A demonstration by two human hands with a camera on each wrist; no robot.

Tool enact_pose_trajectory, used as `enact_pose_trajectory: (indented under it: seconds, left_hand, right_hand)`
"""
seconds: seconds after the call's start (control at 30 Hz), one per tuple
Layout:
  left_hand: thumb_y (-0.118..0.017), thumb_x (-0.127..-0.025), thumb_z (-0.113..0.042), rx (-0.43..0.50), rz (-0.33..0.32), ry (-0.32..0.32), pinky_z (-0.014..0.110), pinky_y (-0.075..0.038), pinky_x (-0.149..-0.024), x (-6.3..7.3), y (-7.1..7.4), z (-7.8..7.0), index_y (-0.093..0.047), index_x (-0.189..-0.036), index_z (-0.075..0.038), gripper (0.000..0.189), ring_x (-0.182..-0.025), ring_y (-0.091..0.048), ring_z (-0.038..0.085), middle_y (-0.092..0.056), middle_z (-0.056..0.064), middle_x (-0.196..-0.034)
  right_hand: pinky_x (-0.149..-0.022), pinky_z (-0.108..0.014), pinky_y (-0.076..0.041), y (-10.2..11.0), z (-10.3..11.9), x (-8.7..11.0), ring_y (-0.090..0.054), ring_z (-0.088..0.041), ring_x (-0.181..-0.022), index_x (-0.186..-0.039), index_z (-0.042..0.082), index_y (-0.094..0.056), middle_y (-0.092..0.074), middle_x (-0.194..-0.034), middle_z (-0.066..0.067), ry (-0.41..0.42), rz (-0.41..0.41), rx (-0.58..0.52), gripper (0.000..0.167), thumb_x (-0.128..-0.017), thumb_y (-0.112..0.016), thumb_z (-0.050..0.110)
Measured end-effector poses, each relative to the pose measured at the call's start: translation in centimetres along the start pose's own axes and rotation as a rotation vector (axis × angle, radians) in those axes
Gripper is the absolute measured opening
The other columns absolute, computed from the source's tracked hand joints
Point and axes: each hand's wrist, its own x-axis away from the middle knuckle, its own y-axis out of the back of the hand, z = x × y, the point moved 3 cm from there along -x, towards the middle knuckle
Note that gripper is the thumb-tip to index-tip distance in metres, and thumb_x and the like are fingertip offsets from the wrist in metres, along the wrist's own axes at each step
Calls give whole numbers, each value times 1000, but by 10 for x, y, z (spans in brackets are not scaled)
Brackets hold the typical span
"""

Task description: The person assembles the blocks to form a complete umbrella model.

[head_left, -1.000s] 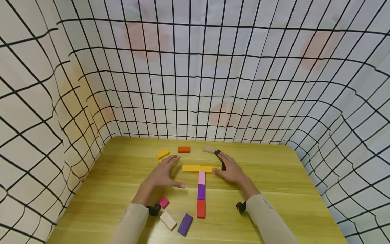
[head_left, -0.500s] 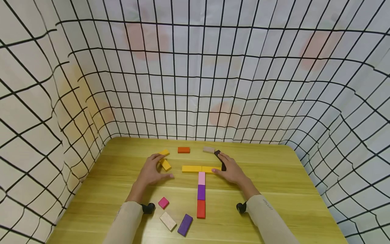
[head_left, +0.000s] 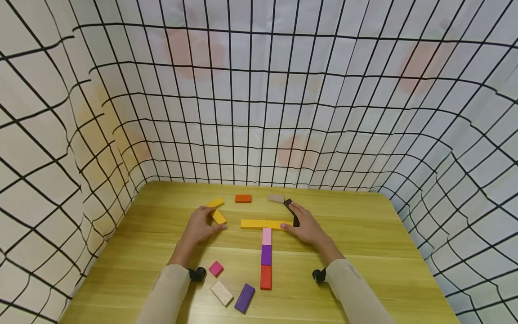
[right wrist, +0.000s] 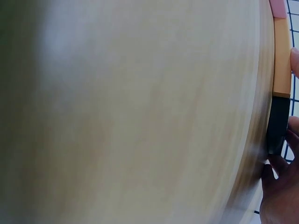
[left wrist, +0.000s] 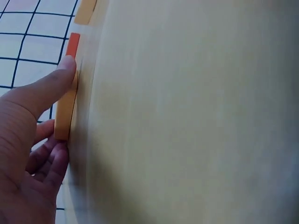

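My left hand (head_left: pixel 199 227) curls round a yellow wooden block (head_left: pixel 219 217), thumb near one end and fingertips at the other; in the left wrist view the thumb overlaps that block (left wrist: pixel 65 114). Another yellow block (head_left: pixel 216 203) lies just behind it. My right hand (head_left: pixel 307 227) grips a black block (right wrist: pixel 278 123) at the end of a row of two yellow blocks (head_left: pixel 253 224), its thumb at the right-hand yellow one. A second black piece (head_left: pixel 288 203) shows at its fingertips. Below the row runs a line of pink (head_left: pixel 267 235), purple (head_left: pixel 266 254) and red (head_left: pixel 265 276) blocks.
An orange block (head_left: pixel 243 199) and a pale grey block (head_left: pixel 277 198) lie towards the back. At the front left are a magenta block (head_left: pixel 216 268), a pale wood block (head_left: pixel 221 293) and a dark purple block (head_left: pixel 244 298). White grid-patterned cloth (head_left: pixel 259 103) surrounds the table.
My left hand has moved left from beside the yellow row to the loose yellow block, and its thumb has drawn in towards that block. The right hand has stayed put.
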Motion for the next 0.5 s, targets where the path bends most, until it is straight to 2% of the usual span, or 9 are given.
enact_pose_trajectory:
  seconds: [0.27, 0.5]
  left_hand:
    - [-88, -81, -42, 20, 20, -14, 48, -55, -100, -1, 2, -12, -63, -134, 1, 72, -110, -61, 32, -64, 17, -124]
    - [-89, -81, -33, 64, 30, -73, 48, -54, -103, -5, 3, -22, -63, -135, -2, 67, -113, -63, 31, -64, 13, -123]
  right_hand:
    - [-115, -64, -40, 1, 1, 1, -35, -42, -150, -162, 12, -34, -29, -170, -11, -16, 6, -12, 92, -92, -66, 62]
    - [-116, -64, -38, 1, 2, 0, -35, -43, -151, -162, 12, -34, -29, -169, -11, -18, 2, -23, 92, -92, -67, 62]
